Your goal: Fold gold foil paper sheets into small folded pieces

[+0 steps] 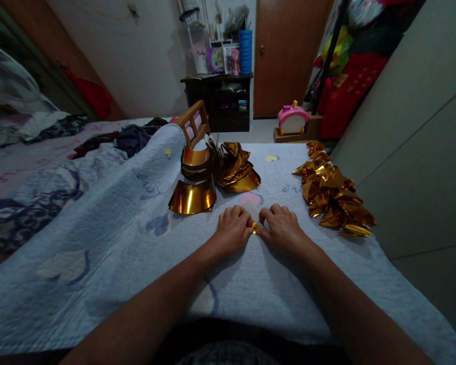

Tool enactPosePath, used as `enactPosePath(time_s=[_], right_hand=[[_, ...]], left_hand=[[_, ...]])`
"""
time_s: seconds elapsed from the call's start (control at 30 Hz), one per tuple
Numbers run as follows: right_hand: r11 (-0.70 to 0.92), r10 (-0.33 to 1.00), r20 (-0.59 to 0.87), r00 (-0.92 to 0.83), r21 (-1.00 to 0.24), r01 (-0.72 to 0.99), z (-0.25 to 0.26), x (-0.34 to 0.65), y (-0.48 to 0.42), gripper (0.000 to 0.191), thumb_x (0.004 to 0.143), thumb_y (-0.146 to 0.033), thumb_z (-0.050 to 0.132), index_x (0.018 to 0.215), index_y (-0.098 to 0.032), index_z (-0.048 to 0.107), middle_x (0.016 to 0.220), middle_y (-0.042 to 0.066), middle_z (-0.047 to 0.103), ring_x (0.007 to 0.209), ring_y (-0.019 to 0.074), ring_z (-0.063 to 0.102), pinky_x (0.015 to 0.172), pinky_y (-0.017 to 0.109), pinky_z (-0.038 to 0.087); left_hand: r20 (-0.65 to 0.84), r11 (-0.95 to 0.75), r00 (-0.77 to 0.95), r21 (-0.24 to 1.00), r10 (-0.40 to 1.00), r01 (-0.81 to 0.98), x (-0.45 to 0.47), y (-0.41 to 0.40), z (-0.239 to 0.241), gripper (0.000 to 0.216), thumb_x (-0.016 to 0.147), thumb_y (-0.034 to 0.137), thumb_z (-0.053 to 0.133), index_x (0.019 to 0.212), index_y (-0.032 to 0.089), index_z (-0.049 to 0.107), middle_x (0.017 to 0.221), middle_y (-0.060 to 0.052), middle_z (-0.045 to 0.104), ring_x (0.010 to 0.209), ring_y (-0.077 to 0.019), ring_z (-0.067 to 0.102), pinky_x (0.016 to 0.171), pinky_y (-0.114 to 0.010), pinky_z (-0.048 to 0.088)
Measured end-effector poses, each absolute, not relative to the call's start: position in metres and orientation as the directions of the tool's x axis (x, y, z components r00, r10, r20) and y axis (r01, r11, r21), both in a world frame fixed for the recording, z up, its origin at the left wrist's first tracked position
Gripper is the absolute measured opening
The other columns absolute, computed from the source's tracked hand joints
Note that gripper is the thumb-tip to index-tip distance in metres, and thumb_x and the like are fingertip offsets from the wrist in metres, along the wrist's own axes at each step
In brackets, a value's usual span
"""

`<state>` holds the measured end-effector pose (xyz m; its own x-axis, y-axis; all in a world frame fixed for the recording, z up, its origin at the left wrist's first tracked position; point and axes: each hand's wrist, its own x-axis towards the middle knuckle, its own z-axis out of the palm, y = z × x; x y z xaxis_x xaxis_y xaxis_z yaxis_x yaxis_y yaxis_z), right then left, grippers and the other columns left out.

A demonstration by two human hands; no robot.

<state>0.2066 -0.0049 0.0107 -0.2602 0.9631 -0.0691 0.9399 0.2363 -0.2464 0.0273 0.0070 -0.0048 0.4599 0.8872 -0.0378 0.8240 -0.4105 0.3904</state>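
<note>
Both my hands meet low over the pale blue quilt (235, 274). Between them shows a small bit of shiny gold foil paper (255, 227), mostly covered by fingers. My left hand (233, 225) has its fingers curled and pinches the foil's left side. With thumb and bent fingers, my right hand (283, 225) is closed at the foil's right side. Beyond my left hand lies a pile of curved gold foil sheets (193, 197), fanned out and partly stacked. To the right of my right hand is a heap of folded, crumpled-looking gold foil pieces (332, 197).
A small wooden frame (193, 121) stands behind the sheets. Clothes (133, 139) lie on a bed at the left. Farther off are a dark shelf (218, 101), a pink toy case (292, 119) and a wooden door (285, 61). A pale panel (421, 152) borders the right side.
</note>
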Motion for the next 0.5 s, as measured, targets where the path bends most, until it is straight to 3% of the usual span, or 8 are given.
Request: enactPosePath(time_s=[0.2, 0.37, 0.5], right_hand=[[0.248, 0.958, -0.077, -0.278, -0.268, 0.931, 0.008, 0.213, -0.002, 0.029, 0.097, -0.044, 0.057, 0.119, -0.027, 0.062, 0.113, 0.011, 0.058, 0.102, 0.0294, 0.052, 0.080, 0.037, 0.035], [0.267, 0.953, -0.068, -0.296, -0.270, 0.925, 0.004, 0.217, -0.001, 0.032, 0.092, -0.037, 0.064, 0.122, -0.027, 0.060, 0.115, 0.011, 0.058, 0.102, 0.0302, 0.053, 0.079, 0.037, 0.036], [0.284, 0.947, -0.047, -0.316, -0.330, 0.900, 0.002, 0.224, 0.000, 0.034, 0.086, -0.024, 0.063, 0.119, -0.021, 0.058, 0.116, 0.012, 0.059, 0.103, 0.0298, 0.053, 0.081, 0.038, 0.037]], left_hand=[[-0.051, -0.409, 0.458, 0.372, 0.887, 0.833, 0.028, 0.007, -0.003, 0.008, 0.094, 0.027, 0.055, 0.099, 0.022, 0.059, 0.119, -0.007, 0.053, 0.111, -0.0280, 0.045, 0.094, -0.044, 0.039], [-0.046, -0.382, 0.433, 0.392, 0.900, 0.837, 0.029, 0.005, -0.001, 0.014, 0.093, 0.026, 0.055, 0.106, 0.022, 0.060, 0.121, -0.007, 0.053, 0.115, -0.0277, 0.046, 0.099, -0.043, 0.040], [0.037, -0.337, 0.356, 0.431, 0.934, 0.837, 0.029, 0.005, -0.007, 0.050, 0.085, 0.025, 0.066, 0.132, 0.021, 0.049, 0.144, -0.012, 0.040, 0.132, -0.0320, 0.037, 0.111, -0.047, 0.033]])
